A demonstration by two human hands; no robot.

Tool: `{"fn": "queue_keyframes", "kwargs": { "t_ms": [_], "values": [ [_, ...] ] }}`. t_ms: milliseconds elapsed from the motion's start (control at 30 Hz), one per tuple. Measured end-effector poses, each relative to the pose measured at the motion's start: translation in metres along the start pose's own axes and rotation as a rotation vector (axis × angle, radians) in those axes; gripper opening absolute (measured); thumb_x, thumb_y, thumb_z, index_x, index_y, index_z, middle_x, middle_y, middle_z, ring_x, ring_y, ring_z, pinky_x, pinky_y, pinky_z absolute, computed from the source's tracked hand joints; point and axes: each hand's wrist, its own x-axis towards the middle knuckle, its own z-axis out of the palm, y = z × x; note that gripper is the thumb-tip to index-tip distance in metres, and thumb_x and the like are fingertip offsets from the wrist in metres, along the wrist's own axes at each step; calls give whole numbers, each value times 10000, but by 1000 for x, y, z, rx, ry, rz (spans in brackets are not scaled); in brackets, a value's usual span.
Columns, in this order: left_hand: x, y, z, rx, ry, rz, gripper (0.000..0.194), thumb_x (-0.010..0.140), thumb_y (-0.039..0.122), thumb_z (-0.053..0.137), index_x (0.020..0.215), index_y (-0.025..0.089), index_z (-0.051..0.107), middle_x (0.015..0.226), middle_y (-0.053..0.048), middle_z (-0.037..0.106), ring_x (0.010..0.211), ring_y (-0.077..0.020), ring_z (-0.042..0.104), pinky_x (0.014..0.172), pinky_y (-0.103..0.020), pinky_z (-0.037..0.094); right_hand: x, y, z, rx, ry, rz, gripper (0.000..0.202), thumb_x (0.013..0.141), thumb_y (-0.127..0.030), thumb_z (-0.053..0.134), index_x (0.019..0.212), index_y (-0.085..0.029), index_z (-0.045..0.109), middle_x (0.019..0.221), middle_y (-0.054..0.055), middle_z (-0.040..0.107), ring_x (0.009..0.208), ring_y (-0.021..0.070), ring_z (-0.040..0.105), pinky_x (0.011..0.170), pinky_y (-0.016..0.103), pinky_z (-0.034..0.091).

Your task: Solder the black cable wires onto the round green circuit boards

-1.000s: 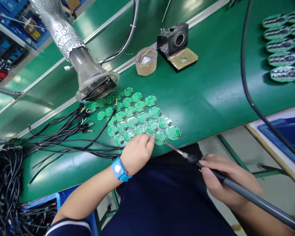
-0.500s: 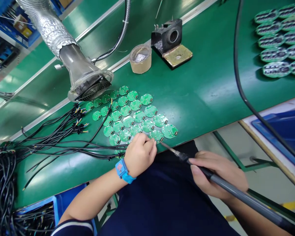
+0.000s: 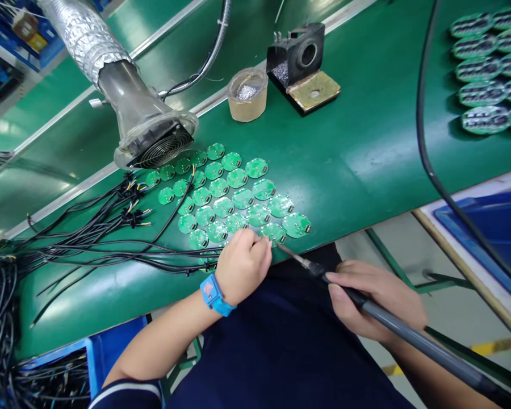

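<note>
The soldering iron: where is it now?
In the head view, the soldering iron is at lower right, in the right hand; its tip is at a green board, just beside the left hand.

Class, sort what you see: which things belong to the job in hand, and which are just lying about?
Likely in the job:
- left hand, closed beside the boards
- right hand, holding the soldering iron
- green boards
- black cables
- iron stand

Probably just lying about:
- blue bin, right
- dark-striped boards, far right
</note>
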Motion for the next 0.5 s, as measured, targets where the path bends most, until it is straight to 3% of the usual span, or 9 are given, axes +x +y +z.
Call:
{"fn": "queue_keyframes", "kwargs": {
  "t_ms": [267, 500],
  "values": [
    [-1, -1, 1, 0, -13, 8, 200, 904, 179, 479, 753, 128, 599, 700, -49, 538, 674, -139, 470, 615, -256, 439, 1, -3, -6, 27, 62, -9, 261, 736, -43, 545, 949, -189, 585, 586, -17, 522, 494, 123, 530, 441, 260, 469],
    [-1, -1, 0, -63, -22, -31, 178, 900, 180, 487, 771, 132, 601, 726, -51, 546, 697, -137, 506, 630, -258, 460, 2, -4, -4, -17, 24, -48, 229, 738, -44, 557, 925, -175, 573, 590, -12, 538, 504, 125, 549, 455, 256, 482]
  ]
}}
